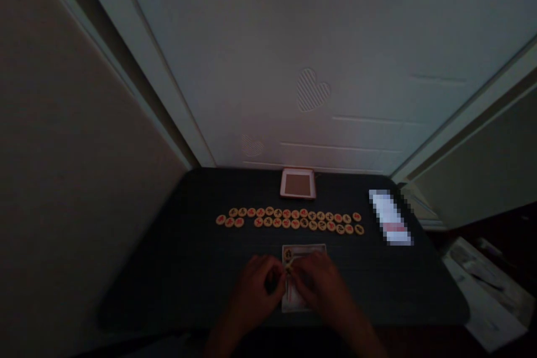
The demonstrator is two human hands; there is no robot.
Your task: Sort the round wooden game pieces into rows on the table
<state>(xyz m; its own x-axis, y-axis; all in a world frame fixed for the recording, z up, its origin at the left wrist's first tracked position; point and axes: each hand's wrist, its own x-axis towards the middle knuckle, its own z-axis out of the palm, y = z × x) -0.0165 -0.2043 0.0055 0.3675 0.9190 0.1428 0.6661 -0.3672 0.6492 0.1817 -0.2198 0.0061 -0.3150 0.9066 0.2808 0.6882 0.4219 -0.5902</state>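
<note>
Over a shallow white box [304, 246] near the table's front, my two hands meet with fingertips close together. A small round Chinese chess piece [288, 270] shows between them, pinched from the left by my left hand [260, 281] and from the right by my right hand [314, 278]. Another chess piece [287, 254] lies in the box's upper left corner. My right hand covers much of the box, so the rest of its inside is hidden. Farther back, several round chess pieces [286, 213] with red or dark characters lie in two long rows.
A shallow box lid [297, 170] rests at the table's back edge against a white panel with heart patterns [312, 90]. A blurred-out bright phone-like object [390, 218] lies at the right. The dark table [176, 268] has rounded corners. White items [489, 291] are beyond its right edge.
</note>
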